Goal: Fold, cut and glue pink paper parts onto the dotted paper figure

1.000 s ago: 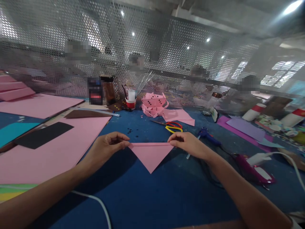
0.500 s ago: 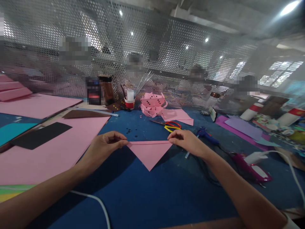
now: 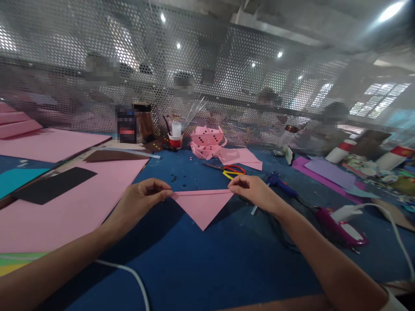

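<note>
Held between my two hands is a pink paper triangle [image 3: 203, 207], its point facing me and a narrow folded strip along its far edge. My left hand [image 3: 139, 201] pinches the left corner. At the right corner, the thumb and fingers of my right hand [image 3: 254, 190] are closed on the paper. Just beyond the paper lie scissors [image 3: 234, 172] with red and yellow handles. A blue glue gun [image 3: 282, 185] rests beside my right hand. Farther back sits a pink paper construction [image 3: 207, 140] with black dots, next to a loose pink paper piece [image 3: 243, 158].
Large pink sheets [image 3: 74, 211] with a black piece [image 3: 56, 185] on top lie to my left. On the right are purple sheets [image 3: 330, 175], a magenta power strip [image 3: 343, 226] and its white cable. A cup [image 3: 175, 141] stands before the perforated metal screen [image 3: 227, 65]; people sit behind it.
Almost nothing differs. Both hands keep their pinch on the triangle's corners, and the whole view has shifted very slightly.
</note>
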Tool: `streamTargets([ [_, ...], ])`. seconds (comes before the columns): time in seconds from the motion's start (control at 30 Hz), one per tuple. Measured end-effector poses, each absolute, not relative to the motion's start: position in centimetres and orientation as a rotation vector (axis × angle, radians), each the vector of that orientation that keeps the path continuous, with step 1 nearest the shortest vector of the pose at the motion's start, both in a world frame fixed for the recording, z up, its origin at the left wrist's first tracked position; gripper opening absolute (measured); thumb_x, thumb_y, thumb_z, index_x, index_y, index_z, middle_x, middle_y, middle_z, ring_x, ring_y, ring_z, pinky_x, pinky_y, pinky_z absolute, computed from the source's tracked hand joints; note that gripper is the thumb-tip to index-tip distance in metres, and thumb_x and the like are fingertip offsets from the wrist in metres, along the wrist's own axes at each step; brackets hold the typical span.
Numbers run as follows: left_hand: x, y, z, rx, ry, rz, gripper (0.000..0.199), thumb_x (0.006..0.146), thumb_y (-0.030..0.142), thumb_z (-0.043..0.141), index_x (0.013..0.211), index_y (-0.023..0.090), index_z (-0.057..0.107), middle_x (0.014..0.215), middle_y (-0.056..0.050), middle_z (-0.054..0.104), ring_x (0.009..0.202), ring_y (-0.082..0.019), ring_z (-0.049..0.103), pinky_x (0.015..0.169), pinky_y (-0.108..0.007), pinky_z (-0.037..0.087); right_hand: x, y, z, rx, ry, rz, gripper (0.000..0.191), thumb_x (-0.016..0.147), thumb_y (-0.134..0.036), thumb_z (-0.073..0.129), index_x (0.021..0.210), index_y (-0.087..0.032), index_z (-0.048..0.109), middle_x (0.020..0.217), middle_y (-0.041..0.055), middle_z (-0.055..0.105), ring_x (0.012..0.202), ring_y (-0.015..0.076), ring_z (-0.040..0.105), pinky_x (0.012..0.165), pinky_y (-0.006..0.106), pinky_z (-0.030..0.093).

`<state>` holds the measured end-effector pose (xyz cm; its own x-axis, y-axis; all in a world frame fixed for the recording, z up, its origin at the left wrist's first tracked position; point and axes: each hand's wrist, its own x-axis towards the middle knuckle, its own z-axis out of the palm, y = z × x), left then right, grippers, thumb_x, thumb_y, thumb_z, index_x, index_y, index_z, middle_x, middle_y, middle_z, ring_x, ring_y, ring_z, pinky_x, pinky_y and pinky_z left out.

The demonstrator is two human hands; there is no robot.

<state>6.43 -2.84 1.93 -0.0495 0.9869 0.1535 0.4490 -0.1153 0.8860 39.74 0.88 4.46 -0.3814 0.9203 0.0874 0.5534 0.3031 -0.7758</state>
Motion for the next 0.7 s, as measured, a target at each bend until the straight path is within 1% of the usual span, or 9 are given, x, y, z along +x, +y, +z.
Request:
streamTargets([
  [0.2,6.43,-2.75,1.87,1.586,1.532,1.117,0.033,0.071,0.053,0.08,0.083,0.022,0.075,0.076,-0.001,0.072,0.073,-0.018,0.062,0.066,-0.027,0.047,39.75,0.89,4.52,-1.309,-2.04,0.892,0.017,0.091,-0.034,0.066,0.093,-0.018,0.073,0.083,0.0014,0.07,0.076,0.0155,0.062,0.072,0.028,0.044],
  [0.43,6.35,-2.89,1.92,1.582,1.524,1.109,0.034,0.073,0.053,0.079,0.084,0.022,0.075,0.079,-0.002,0.073,0.076,-0.019,0.062,0.068,-0.027,0.047,39.92,1.2,4.21,-1.281,-1.998,0.922,0.016,0.089,-0.033,0.067,0.093,-0.02,0.073,0.088,0.0037,0.073,0.081,0.0183,0.065,0.077,0.032,0.047],
  [0.7,6.2,-2.65,1.59,1.567,1.509,1.122,0.033,0.072,0.053,0.08,0.081,0.022,0.075,0.076,-0.001,0.072,0.074,-0.018,0.061,0.067,-0.027,0.046,39.86,1.17,4.27,-1.268,-1.98,0.914,0.014,0.088,-0.032,0.068,0.092,-0.02,0.074,0.084,0.0031,0.072,0.077,0.0177,0.064,0.072,0.031,0.045],
])
